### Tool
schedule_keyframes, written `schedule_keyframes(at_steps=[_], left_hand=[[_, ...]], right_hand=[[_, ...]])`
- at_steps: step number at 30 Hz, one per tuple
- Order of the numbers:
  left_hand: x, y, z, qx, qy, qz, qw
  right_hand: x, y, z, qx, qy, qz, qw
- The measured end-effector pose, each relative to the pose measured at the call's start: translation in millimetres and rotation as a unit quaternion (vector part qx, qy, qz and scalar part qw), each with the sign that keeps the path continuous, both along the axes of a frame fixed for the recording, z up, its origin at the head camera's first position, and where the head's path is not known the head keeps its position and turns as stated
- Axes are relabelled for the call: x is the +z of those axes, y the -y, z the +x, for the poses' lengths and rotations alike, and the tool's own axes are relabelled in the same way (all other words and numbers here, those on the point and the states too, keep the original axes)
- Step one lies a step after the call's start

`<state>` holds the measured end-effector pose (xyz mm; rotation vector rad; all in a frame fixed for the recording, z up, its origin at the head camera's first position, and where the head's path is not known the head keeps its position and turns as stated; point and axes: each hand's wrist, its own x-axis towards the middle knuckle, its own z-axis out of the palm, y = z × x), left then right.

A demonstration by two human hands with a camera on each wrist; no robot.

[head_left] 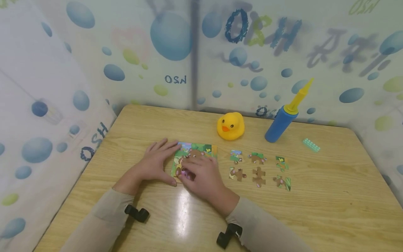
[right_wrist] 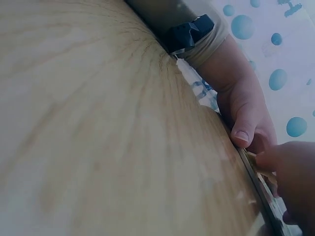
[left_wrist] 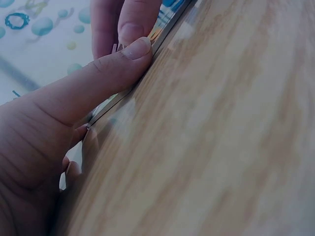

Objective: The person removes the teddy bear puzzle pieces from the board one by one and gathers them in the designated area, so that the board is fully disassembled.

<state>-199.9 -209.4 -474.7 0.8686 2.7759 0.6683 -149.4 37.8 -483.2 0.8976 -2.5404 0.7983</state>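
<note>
1. Two hands at the near-centre of the wooden table (head_left: 315, 196), both on the puzzle board (head_left: 201, 148). Sleeves and black wrist-camera mounts sit nearest the viewer.
2. Left hand (head_left: 155, 162): fingers straight, flat on the table, thumb laid along the board's near-left edge. It holds nothing, just braces the board.
3. Right hand (head_left: 203, 176): lies palm-down on top of the board, fingers fairly flat, covering its near half. Head view cannot tell whether a piece is pinched under it.
4. Left wrist view adds what the head view lacks: the left thumb (left_wrist: 106, 69) presses sideways against the board's thin edge (left_wrist: 162, 29), with right-hand fingertips (left_wrist: 130, 24) just beyond it on the board.
5. Right wrist view shows the same edge from the other side: left hand (right_wrist: 246, 105) with its thumb tip at the board edge (right_wrist: 261, 189), right fingers (right_wrist: 290, 169) on top. No loose pieces visible in either wrist view.
6. Six loose puzzle pieces (head_left: 258, 169) lie just right of the right hand, in two rows of three, clear of both hands.
7. Farther back: yellow rubber duck (head_left: 231, 126), then blue hand pump (head_left: 281, 120) with yellow nozzle, leaning.
8. Green building brick (head_left: 311, 145) lies right of the pump, well apart from the hands.
</note>
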Motion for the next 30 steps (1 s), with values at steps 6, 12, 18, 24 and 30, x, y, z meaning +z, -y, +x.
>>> schedule_keyframes(at_steps=[6, 12, 18, 24, 30], left_hand=[[1.5, -4.5, -0.1, -0.004, -0.002, 0.001, 1.0], [2.9, -5.1, 0.1, 0.001, -0.004, 0.002, 1.0], [1.7, -4.1, -1.4, -0.002, -0.001, 0.001, 1.0], [1.8, -3.2, -0.7, -0.001, 0.002, 0.001, 1.0], [1.2, -1.6, -0.8, 0.002, 0.004, -0.005, 1.0]], right_hand=[[0.2, -15.7, 10.1, -0.01, -0.053, -0.018, 0.998], [1.2, -45.5, 27.8, -0.007, -0.051, -0.041, 0.998], [-4.2, -80.6, 41.6, -0.011, -0.031, -0.063, 0.997], [-8.6, -111.9, 53.7, -0.009, -0.016, -0.079, 0.997], [-11.3, -134.7, 65.2, 0.009, 0.0, -0.088, 0.996]])
